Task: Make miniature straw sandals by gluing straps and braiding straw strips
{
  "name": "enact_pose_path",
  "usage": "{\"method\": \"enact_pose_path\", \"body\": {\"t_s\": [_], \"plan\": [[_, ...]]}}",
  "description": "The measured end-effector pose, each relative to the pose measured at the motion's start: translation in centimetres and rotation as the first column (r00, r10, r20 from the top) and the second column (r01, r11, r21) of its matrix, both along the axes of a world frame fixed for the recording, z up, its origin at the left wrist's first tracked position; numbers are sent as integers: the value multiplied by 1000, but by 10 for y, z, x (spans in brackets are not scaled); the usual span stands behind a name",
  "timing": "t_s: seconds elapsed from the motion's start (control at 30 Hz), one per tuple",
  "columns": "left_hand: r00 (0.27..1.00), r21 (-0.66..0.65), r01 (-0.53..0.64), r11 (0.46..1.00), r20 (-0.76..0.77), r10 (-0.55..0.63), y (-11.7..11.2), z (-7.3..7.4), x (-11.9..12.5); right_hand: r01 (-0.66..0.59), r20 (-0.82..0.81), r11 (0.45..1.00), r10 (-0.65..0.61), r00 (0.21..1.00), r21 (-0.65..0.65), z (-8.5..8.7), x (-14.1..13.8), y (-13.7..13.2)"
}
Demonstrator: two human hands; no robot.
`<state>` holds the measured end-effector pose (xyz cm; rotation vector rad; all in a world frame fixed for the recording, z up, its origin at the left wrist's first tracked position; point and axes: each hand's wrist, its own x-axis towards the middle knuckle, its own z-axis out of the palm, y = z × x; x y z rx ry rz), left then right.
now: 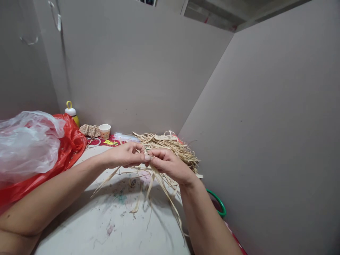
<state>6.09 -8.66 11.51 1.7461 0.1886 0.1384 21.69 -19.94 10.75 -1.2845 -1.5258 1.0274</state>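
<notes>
My left hand (129, 154) and my right hand (167, 161) meet above the table, fingertips pinched close together on strips of dried straw (160, 180). The pale, flat strips hang down from between my fingers, several trailing toward the table's near right side and one toward the left. Whatever is formed where the fingertips meet is mostly hidden by them. Just behind my right hand lies a thick pile of dried straw (175, 147).
A paint-stained white table (87, 226) is under my hands. At left sit a clear plastic bag (29, 141) and a red bag (73, 141). Farther back are a yellow-white bottle (71, 111), a woven straw piece (89, 130) and a paper cup (105, 131). Grey partitions (132, 71) enclose the table.
</notes>
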Motion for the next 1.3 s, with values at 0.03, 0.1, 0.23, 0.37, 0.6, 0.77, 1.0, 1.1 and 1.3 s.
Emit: {"method": "enact_pose_path", "body": {"t_s": [0.03,0.1,0.23,0.37,0.6,0.77,1.0,1.1,1.3], "plan": [[1000,-4,12,1000,-11,-12,0,0,0,-4,31,1000,4,1000,1,1,0,0],[999,-1,32,999,-24,-32,0,1,0,-6,78,1000,6,997,4,2,0,-1],[1000,18,7,1000,12,-7,-1,0,1,1,103,1000,-4,995,29,2,0,-1],[993,0,-29,1000,112,29,-4,-2,4,-33,80,994,25,996,105,4,0,-1],[994,13,12,1000,106,-13,-4,1,1,-88,150,988,68,986,128,13,-1,-7],[986,-21,-12,1000,167,15,-2,-2,2,6,94,994,-16,995,105,8,2,-6],[934,83,-226,971,300,192,-15,-3,4,183,-82,977,-175,981,111,1,6,-2],[888,190,-350,917,381,259,-16,-4,5,230,-87,966,-221,971,117,6,3,-3],[799,264,-518,814,489,350,-14,-10,7,409,-35,884,-412,910,225,9,-12,-4]]}}
